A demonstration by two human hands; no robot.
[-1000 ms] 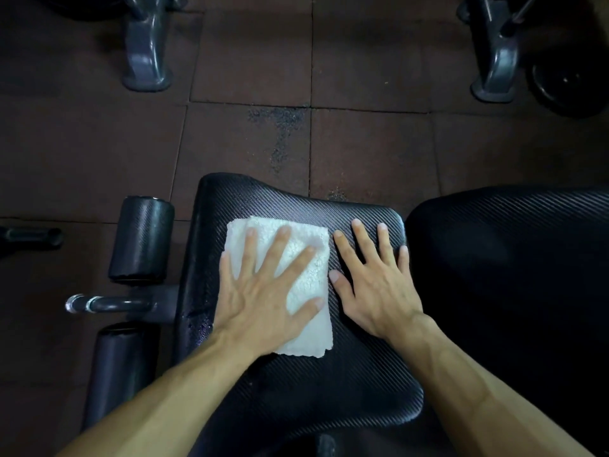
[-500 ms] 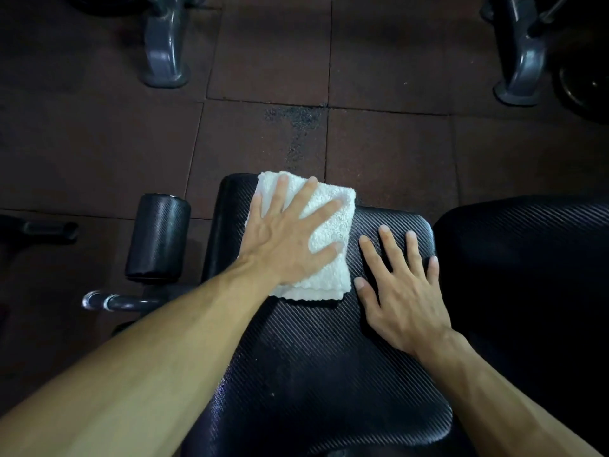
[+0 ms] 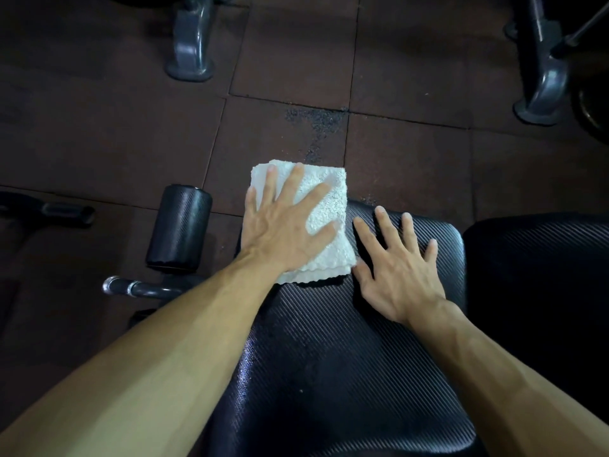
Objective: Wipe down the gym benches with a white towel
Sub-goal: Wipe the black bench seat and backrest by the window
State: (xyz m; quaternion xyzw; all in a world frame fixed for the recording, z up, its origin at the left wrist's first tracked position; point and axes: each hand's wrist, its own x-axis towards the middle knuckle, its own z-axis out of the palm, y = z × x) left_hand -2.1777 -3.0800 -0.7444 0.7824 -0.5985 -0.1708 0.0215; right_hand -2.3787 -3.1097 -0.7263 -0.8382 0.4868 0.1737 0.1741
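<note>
White terry towel [image 3: 324, 222], folded into a thick rectangle, lying on the far left corner of the black ribbed bench pad [image 3: 329, 357], with its far edge overhanging the pad's rim above the dark rubber floor tiles [image 3: 131, 133]. Left hand [image 3: 286, 225] lies palm-down on the towel, all five fingers straight and fanned wide, pressing the cloth flat against the pad; nothing is pinched or curled around. Left forearm extends diagonally from the lower left corner of the view, wrist straight. Right hand [image 3: 395, 268] rests palm-down directly on the bare pad just beside the towel's right edge, fingers likewise straight and spread, thumb close to the towel's near corner; whether thumb and cloth touch cannot be told. Right forearm enters from the lower right. A second black pad [image 3: 540, 275] adjoins on the right. A cylindrical foam roller [image 3: 179, 225] stands to the left of the bench above a chromed bar [image 3: 131, 286]. Grey metal machine feet [image 3: 191, 44] stand on the floor beyond.
</note>
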